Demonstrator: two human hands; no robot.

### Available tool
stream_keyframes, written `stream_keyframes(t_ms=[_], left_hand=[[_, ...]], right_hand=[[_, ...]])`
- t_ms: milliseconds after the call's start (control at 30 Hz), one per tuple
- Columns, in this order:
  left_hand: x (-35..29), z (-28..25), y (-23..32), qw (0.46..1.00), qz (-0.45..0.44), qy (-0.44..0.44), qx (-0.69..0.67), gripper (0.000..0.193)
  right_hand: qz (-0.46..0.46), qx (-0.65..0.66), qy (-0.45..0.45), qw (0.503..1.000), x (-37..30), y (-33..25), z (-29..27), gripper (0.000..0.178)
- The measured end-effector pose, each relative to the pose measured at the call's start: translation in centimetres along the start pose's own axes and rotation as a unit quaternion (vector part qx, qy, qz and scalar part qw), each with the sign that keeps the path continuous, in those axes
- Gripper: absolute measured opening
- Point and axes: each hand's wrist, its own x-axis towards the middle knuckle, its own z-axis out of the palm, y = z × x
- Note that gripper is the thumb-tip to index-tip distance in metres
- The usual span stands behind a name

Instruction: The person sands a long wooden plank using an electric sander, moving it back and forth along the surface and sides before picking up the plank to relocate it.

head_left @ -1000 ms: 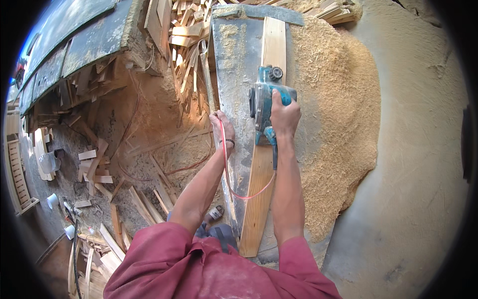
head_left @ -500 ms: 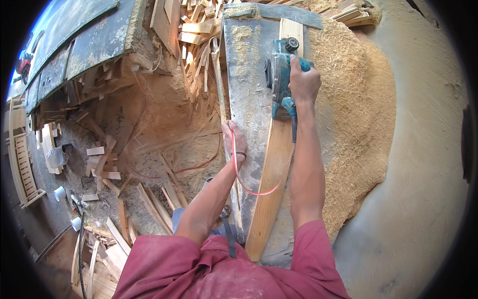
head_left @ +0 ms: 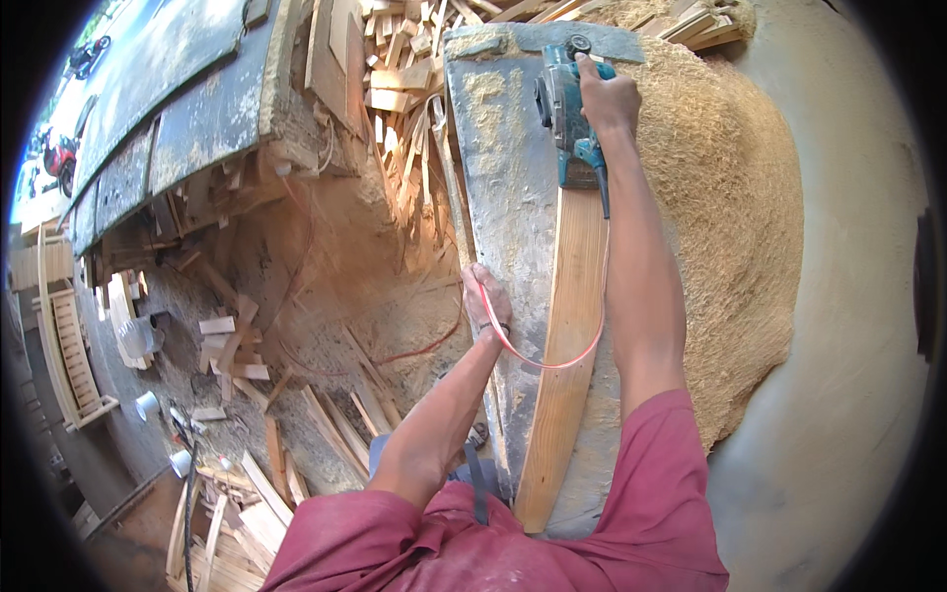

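Note:
My right hand (head_left: pixel 610 102) is wrapped round the handle of a blue electric hand planer (head_left: pixel 571 123). The planer sits on the far end of a long pale wooden board (head_left: pixel 566 316), which lies lengthwise on a grey, dusty workbench (head_left: pixel 508 212). From the back of the planer a red-and-white power cord (head_left: pixel 552 366) loops toward me and over to my left hand (head_left: pixel 487 296). That hand is closed on the cord at the bench's left edge. Its fingertips are partly hidden.
A large heap of wood shavings (head_left: pixel 735 227) lies along the bench's right side, beside a concrete surface (head_left: pixel 848 296). Offcuts (head_left: pixel 400 89) are piled beyond the bench on the left. More strips of wood (head_left: pixel 335 424) litter the floor. A wooden-topped table (head_left: pixel 197 118) stands at upper left.
My right hand has pushed the planer farther away along the board, to its far end, and my right arm has stretched out. The left hand keeps the cord at the bench edge.

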Motion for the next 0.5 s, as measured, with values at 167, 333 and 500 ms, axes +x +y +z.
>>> stream_keyframes(t_ms=[167, 333, 500], left_hand=[[0.4, 0.3, -1.6, 0.999, 0.038, 0.015, 0.001, 0.046], [-0.3, 0.3, -0.2, 1.000, 0.023, -0.006, -0.005, 0.047], [-0.3, -0.2, 0.3, 1.000, 0.007, 0.004, -0.005, 0.041]], right_hand=[[-0.006, 0.027, -0.011, 1.000, 1.3, -2.2, -0.3, 0.053], [-0.023, 0.009, 0.063, 0.998, 6.2, -0.6, 1.4, 0.056], [-0.013, 0.030, 0.036, 0.999, 7.7, -2.3, 1.9, 0.057]])
